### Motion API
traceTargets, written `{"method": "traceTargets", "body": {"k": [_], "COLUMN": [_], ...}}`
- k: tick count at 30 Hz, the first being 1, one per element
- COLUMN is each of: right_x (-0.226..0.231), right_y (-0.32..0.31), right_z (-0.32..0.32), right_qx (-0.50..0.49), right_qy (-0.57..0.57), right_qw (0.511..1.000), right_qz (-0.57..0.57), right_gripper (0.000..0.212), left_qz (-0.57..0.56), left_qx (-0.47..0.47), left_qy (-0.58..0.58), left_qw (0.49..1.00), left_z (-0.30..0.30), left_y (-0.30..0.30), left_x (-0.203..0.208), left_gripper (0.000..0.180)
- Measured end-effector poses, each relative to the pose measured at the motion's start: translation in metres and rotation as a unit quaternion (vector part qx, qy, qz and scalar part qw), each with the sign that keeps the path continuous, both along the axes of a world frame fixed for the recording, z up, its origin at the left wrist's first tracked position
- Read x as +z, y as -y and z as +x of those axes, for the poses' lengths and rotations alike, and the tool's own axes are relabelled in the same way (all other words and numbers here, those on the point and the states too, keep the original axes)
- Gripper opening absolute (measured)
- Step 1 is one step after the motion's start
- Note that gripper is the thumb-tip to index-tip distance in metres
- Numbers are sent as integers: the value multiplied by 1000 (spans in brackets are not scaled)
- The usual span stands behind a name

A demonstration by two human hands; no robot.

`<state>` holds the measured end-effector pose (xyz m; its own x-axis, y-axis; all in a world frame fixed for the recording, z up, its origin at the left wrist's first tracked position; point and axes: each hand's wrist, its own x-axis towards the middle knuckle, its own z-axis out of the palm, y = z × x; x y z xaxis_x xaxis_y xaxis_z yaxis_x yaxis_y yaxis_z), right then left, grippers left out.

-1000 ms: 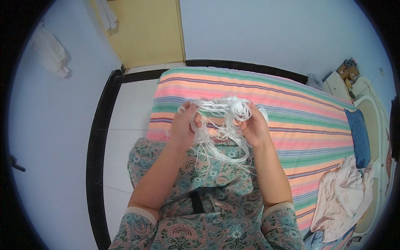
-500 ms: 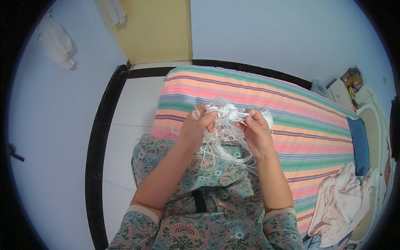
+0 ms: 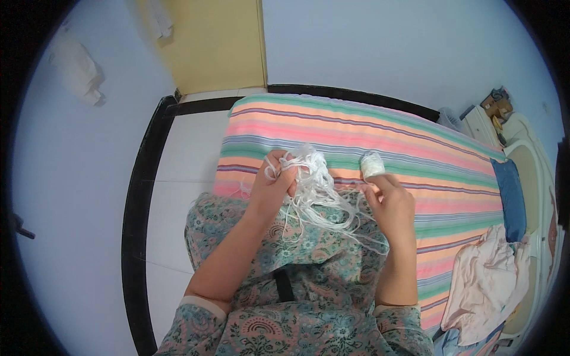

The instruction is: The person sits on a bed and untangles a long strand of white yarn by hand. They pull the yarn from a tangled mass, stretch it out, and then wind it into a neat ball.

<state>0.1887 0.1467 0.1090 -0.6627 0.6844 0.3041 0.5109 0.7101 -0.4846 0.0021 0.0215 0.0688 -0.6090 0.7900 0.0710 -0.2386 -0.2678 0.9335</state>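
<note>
A tangled bundle of white yarn (image 3: 314, 178) hangs from my left hand (image 3: 273, 183), whose fingers are closed round its upper end. Loose strands loop over those fingers and trail down to the right across my patterned clothing. My right hand (image 3: 394, 204) is apart from the bundle, with thumb and fingers pinched together. A thin strand seems to run from the tangle to its fingertips, though the grip itself is small and partly hidden. Just beyond the right fingers, a wound ball of white yarn (image 3: 373, 164) lies on the striped bed cover (image 3: 332, 124).
My lap is covered by floral fabric (image 3: 320, 261) at the near side of the bed. A blue pillow (image 3: 509, 193) and a crumpled pale pink garment (image 3: 484, 285) lie at the right, by the cream headboard (image 3: 534, 184). White floor tiles (image 3: 190, 148) show at the left.
My right hand has moved from the tangle to the right and slightly nearer me. The bundle now hangs from my left hand alone, and the yarn ball shows more fully.
</note>
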Motion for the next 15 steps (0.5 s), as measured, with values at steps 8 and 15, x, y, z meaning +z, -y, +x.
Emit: {"method": "traceTargets", "body": {"k": [8, 15], "right_x": [-21, -27], "right_y": [20, 7], "right_z": [-40, -39], "right_qx": [126, 66], "right_qy": [-246, -285], "right_qw": [877, 833], "right_qz": [-392, -468], "right_gripper": [24, 20], "left_qz": [-5, -61], "left_qx": [-19, 38], "left_qy": [-91, -40], "left_qw": [996, 997], "left_z": [13, -20], "left_y": [2, 26], "left_x": [-2, -13], "left_gripper": [14, 17]}}
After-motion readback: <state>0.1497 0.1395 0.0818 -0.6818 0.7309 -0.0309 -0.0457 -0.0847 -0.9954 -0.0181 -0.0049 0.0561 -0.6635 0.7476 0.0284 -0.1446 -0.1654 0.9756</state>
